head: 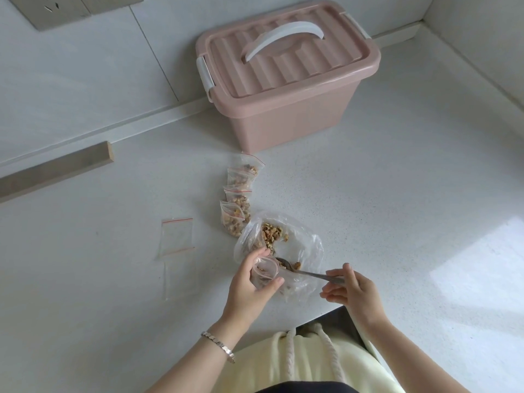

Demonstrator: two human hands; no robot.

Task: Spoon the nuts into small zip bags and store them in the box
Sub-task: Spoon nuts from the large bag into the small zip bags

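While the left hand [252, 282] pinches a small zip bag [265, 272] by its mouth, thumb and fingers curled round to keep it gaping, the right hand [348, 290] pinches the handle end of a spoon [306, 272]. The spoon bowl carries a few nuts [272, 234] and sits just beside the bag mouth, over the big clear bag [309, 251] that lies open on the worktop [382, 208] at the near edge. The rest of the nuts are heaped at the far side of that big bag.

Progress looks like mid-task. A row of filled bags [238, 199], four as far as I can count, runs from the big bag toward the far side, lying on the worktop and overlapping each other. Whether they are zipped I cannot tell. The held bag has only a little in it, so it needs more spoonfuls, then sealing. Empty zip bags [177, 236], at least two, lie flat to the left, well apart from the hands.

The box [283, 114] stands far, to the right of centre, with its lid [283, 58] on. Nothing seems stored so far: all the filled bags in view are outside it. Left to do, I judge: finish filling, open the box, put the bags in.
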